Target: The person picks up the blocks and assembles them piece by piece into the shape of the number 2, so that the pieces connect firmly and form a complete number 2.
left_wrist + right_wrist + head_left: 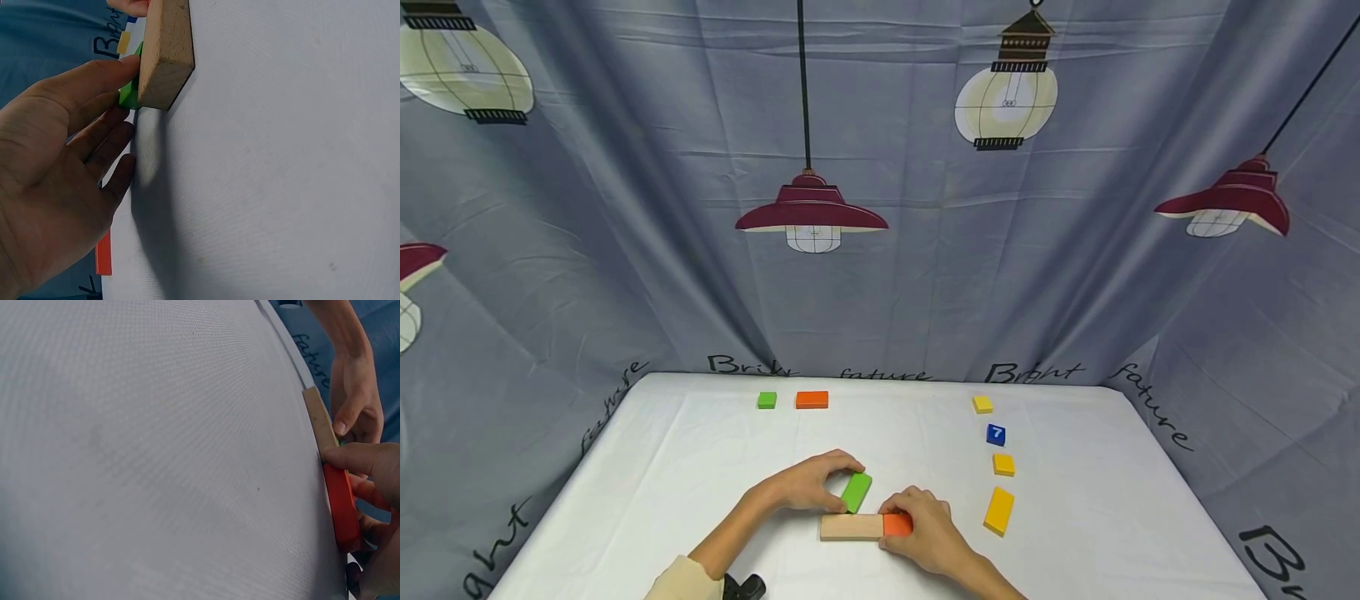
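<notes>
A plain wooden block (851, 527) lies lengthwise on the white table, its right end against an orange block (897, 524). My right hand (931, 531) pinches that orange block between thumb and fingers, hiding its right part; in the right wrist view the orange block (341, 506) shows as a long bar in line with the wooden one. Just behind the wooden block, my left hand (809, 483) pinches a green block (856, 492), which lies slanted. In the left wrist view the green block (129, 94) is mostly hidden behind the wooden block (165, 59) and thumb.
Toward the back left lie a small green block (767, 400) and an orange block (812, 400). On the right a column holds two small yellow blocks (1003, 464), a blue block (996, 434) marked 7, and a longer yellow block (998, 511). A grey printed curtain (925, 292) surrounds the table.
</notes>
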Demonstrator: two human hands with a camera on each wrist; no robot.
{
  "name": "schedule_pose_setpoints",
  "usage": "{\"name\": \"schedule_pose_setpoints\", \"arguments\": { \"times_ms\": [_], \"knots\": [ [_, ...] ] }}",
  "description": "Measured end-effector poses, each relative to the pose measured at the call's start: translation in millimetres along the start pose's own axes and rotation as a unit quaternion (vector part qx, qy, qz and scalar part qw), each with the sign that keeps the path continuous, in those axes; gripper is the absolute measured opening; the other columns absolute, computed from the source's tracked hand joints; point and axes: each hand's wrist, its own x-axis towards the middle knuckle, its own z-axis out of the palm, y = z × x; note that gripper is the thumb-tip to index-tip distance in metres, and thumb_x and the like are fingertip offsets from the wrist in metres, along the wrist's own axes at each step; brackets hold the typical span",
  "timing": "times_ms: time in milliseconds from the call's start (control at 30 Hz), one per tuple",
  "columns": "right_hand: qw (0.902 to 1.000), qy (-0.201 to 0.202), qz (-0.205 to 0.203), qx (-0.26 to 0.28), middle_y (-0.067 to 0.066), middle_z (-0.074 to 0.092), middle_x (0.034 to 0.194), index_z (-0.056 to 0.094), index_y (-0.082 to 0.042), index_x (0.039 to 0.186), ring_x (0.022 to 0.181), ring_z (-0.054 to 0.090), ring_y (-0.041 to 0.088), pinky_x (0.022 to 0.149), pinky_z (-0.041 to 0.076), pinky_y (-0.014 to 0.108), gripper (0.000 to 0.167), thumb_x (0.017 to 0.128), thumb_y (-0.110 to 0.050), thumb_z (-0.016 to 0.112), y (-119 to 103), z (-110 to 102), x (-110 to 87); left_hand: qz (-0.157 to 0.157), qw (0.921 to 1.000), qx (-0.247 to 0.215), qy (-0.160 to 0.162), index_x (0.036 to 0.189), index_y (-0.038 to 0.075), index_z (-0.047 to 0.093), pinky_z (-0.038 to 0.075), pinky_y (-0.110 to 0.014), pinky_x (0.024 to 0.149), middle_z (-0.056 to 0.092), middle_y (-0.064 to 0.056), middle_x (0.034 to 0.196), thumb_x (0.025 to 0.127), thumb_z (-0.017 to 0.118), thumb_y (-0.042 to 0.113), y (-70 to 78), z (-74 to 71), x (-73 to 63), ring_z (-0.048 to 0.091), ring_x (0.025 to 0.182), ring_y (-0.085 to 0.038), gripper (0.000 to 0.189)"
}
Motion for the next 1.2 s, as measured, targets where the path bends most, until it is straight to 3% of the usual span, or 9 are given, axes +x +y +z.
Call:
{"name": "schedule_pose_setpoints", "arguments": {
  "times_ms": [300,567,667,767,1033,1100,1200],
  "knots": [
    [1.0,-0.005,0.005,-0.001,-0.018,0.056,0.094,0.071,-0.026,0.099,0.086,0.047,0.006,0.073,0.03,0.032,0.027,0.077,-0.031,0.086,0.2,0.9,0.3,0.004,0.9997,0.01,0.023,0.145,0.01,0.05,0.034,-0.049,0.113,0.048,-0.006,0.148,0.094,0.067,0.025,2.6,7.0,-12.6,0.042,0.137,-0.026,0.056],
    [1.0,-0.002,0.008,-0.006,-0.018,0.057,0.094,0.071,-0.026,0.1,0.086,0.047,0.007,0.074,0.031,0.033,0.028,0.076,-0.031,0.087,0.3,1.0,-0.1,0.02,0.9928,0.095,0.069,0.152,0.008,0.042,0.029,-0.056,0.113,0.034,-0.01,0.159,0.106,0.05,0.03,13.1,20.5,-32.0,0.031,0.145,-0.031,0.052],
    [0.9999,-0.003,0.008,-0.007,-0.018,0.057,0.094,0.071,-0.026,0.1,0.086,0.047,0.007,0.074,0.031,0.033,0.029,0.076,-0.031,0.086,0.1,1.2,-0.1,0.04,0.9846,0.147,0.087,0.153,0.008,0.041,0.03,-0.055,0.113,0.034,-0.01,0.159,0.107,0.046,0.028,20.3,26.9,-39.3,0.031,0.145,-0.03,0.049],
    [0.9999,-0.001,0.007,-0.009,-0.018,0.057,0.094,0.071,-0.026,0.1,0.086,0.047,0.006,0.074,0.031,0.033,0.029,0.076,-0.031,0.087,-0.5,1.2,-0.2,0.064,0.9713,0.208,0.096,0.153,0.01,0.041,0.032,-0.054,0.112,0.036,-0.009,0.158,0.107,0.046,0.026,26.9,34.0,-46.1,0.034,0.144,-0.028,0.049],
    [0.9999,0.001,0.007,-0.008,-0.018,0.056,0.093,0.071,-0.025,0.1,0.085,0.047,0.006,0.073,0.03,0.033,0.029,0.076,-0.03,0.087,-0.2,2.3,-0.2,0.127,0.9227,0.343,0.123,0.146,0.006,0.051,0.044,-0.049,0.104,0.047,-0.007,0.151,0.104,0.055,0.019,28.8,50.5,-55.1,0.045,0.137,-0.024,0.044],
    [0.9999,0.002,0.006,-0.01,-0.018,0.056,0.093,0.071,-0.025,0.1,0.085,0.047,0.006,0.073,0.03,0.033,0.029,0.076,-0.03,0.087,-0.1,2.5,0.0,0.133,0.9167,0.354,0.128,0.144,0.005,0.053,0.046,-0.048,0.103,0.049,-0.008,0.149,0.102,0.057,0.018,27.2,52.7,-55.8,0.047,0.136,-0.023,0.044],
    [0.9999,0.003,0.005,-0.011,-0.018,0.056,0.093,0.071,-0.024,0.1,0.085,0.047,0.006,0.073,0.03,0.033,0.029,0.076,-0.03,0.087,0.1,2.3,0.4,0.133,0.9149,0.359,0.128,0.144,0.005,0.053,0.045,-0.047,0.104,0.051,-0.008,0.148,0.101,0.059,0.017,25.3,54.5,-56.5,0.047,0.135,-0.022,0.044]
  ]
}}
